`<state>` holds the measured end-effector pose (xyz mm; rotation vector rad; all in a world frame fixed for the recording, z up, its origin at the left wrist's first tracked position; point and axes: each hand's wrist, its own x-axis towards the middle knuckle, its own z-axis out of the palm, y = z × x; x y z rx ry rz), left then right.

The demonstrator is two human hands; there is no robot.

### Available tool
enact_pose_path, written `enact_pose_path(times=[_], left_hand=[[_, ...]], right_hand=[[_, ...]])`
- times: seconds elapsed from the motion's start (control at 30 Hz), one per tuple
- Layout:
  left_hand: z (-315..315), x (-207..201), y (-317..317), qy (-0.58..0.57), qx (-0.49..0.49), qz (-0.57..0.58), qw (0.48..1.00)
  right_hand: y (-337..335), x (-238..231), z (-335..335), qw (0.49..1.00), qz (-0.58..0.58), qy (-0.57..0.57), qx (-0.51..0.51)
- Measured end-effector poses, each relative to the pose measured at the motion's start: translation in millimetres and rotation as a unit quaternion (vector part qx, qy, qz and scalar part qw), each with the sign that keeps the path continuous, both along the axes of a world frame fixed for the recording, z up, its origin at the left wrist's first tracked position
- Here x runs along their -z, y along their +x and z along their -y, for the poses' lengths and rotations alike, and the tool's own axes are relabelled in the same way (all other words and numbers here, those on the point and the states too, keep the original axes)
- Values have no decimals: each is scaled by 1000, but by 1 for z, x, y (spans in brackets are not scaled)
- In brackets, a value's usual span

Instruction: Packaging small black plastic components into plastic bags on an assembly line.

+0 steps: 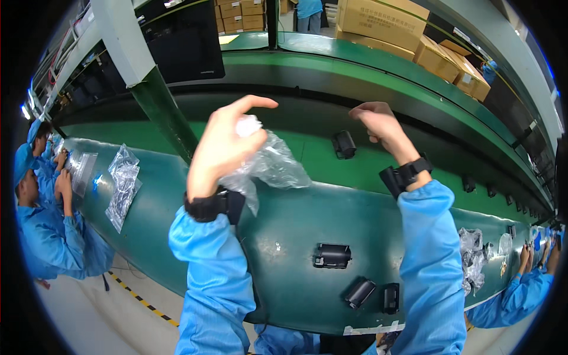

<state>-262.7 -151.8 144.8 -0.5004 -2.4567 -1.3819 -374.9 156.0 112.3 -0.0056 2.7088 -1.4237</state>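
At upper centre of the frame, the left hand [228, 142] curls around a white piece [248, 125], beside a clear bag [275, 163]. The bag is probably light, soft, slippery; best to pinch its folds. Right hand [380, 125], upper right: fingers bent, grip unclear.

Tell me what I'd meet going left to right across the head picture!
Co-worker in blue, wrinkled clear plastic bag, left hand, leftmost black plastic housing on the tabletop, right hand, crumpled clear plastic bags.
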Motion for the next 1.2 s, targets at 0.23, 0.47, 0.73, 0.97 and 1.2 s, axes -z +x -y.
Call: enact_pose_path(times=[0.23,0.47,0.73,0.97,1.2], left_hand=[[-2,-30,42,14,-43,-52,998],[-29,-41,67,16,3,-111,994],[-137,-32,139,74,334,-157,926],[-218,28,217,-195,370,-273,866],[-252,46,220,-355,300,-277,841]], right_hand=[[68,-32,-62,980,-7,156,-127],[254,-46,-122,952,-276,133,-11],[410,2,-109,934,-318,-163,14],[403,58,-14,405,-136,-882,-198],[409,73,-37,482,50,-866,120]])
